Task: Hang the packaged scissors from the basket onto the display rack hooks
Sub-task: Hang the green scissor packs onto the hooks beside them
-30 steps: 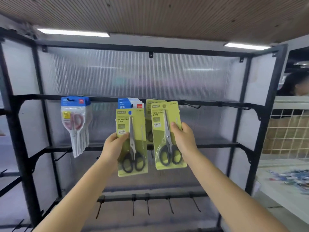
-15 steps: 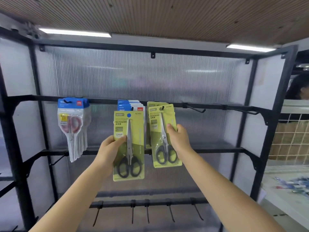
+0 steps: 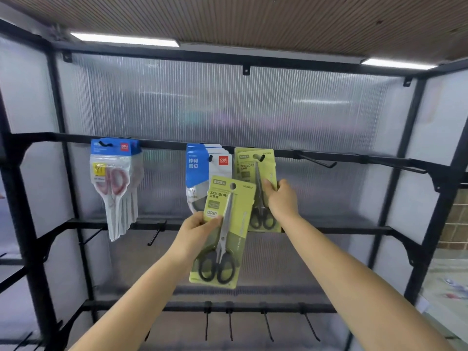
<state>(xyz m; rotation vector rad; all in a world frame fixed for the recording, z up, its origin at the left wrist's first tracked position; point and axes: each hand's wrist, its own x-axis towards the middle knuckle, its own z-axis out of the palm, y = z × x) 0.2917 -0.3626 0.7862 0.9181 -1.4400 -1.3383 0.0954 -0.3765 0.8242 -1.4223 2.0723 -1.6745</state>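
Left hand [image 3: 196,235] pinching green scissors pack [image 3: 224,233] by its left edge; right hand [image 3: 281,200] gripping hooked green pack [image 3: 255,173] from the right.

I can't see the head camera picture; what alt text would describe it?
A person's right hand holds a green scissors pack at a hook on a black display rack, while the left hand grips a second green pack lower down. Blue packs and a pink-handled bunch hang to the left.
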